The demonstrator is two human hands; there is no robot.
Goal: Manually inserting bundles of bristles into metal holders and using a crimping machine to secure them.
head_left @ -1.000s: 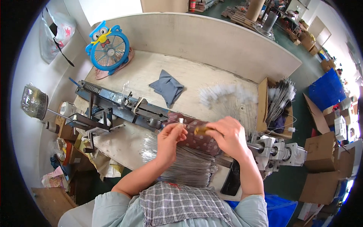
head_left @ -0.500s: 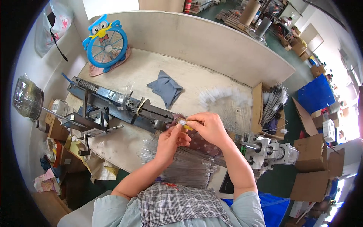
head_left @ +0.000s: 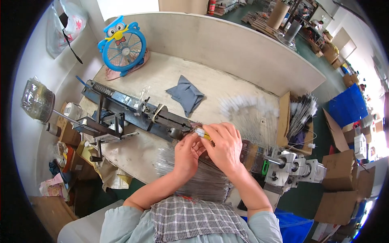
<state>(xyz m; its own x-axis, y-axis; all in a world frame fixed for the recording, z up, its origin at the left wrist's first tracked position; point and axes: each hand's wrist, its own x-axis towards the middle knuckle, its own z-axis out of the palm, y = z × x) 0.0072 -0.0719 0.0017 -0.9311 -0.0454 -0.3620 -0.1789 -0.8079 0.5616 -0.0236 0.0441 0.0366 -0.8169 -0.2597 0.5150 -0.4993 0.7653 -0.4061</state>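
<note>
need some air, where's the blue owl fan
In the head view the blue owl fan stands at the table's far left corner, against the wall, beyond the long metal machine.

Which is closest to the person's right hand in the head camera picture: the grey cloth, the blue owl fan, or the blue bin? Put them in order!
From the right hand:
1. Grey cloth, just up-left on the table.
2. Blue owl fan, far table corner, left.
3. Blue bin, off the table, right.

Pale worktable [head_left: 227, 87], green floor [head_left: 324, 71]
</note>
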